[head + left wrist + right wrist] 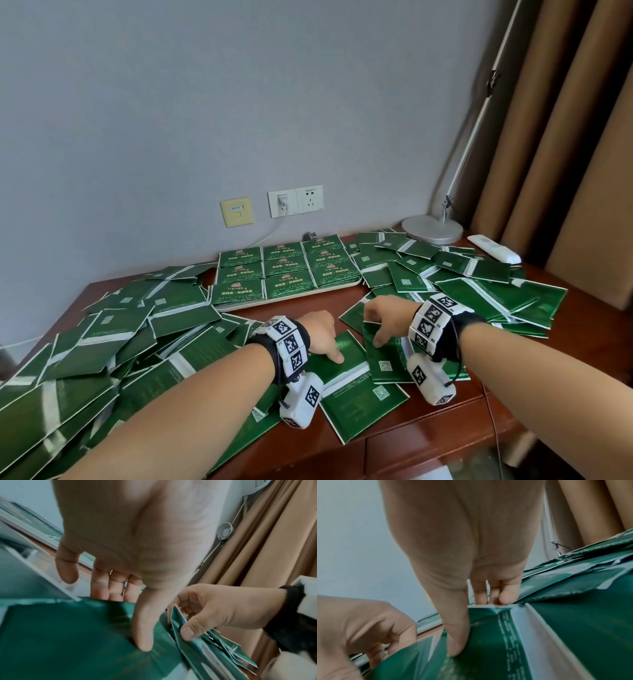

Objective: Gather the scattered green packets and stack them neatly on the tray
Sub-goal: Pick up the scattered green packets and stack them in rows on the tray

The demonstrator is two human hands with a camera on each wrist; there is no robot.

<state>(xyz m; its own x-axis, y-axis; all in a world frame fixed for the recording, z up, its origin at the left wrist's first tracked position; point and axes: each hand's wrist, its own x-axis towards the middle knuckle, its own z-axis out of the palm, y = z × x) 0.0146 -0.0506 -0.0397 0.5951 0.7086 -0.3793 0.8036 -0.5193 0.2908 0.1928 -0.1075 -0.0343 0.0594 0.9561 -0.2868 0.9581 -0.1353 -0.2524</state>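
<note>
Green foil packets (pixel 113 339) cover most of the dark wooden desk (pixel 442 425); one big heap lies along the left edge and another heap (pixel 479 274) lies toward the back right corner. Between the two heaps, near the back edge, stands the white tray (pixel 239 306). It carries packets laid face up in tidy rows of three (pixel 284 270), with gold print on top.

Near the front edge, the left hand (pixel 320 334) lies on a flat packet (pixel 352 383) which shows its back side with a white strip. In the left wrist view the thumb (pixel 144 632) presses on the green surface, and the other fingers (pixel 109 586) reach down behind the far edge of this packet, so the hand holds it between thumb and fingers.

Just beside it, the right hand (pixel 385 317) pinches another packet (pixel 383 356) at its top edge. This packet is lifted and tilted, and it overlaps the flat one. In the right wrist view the thumb (pixel 457 631) is on the near face and the fingers (pixel 506 593) are curled over the top edge.

At the back right corner stand a round silver lamp base (pixel 431 229) and a white remote control (pixel 493 248). On the grey wall (pixel 171 102) are two white sockets (pixel 294 200), one with a plug in it, and a beige plate (pixel 237 212). Brown curtains (pixel 565 137) hang at the right.
</note>
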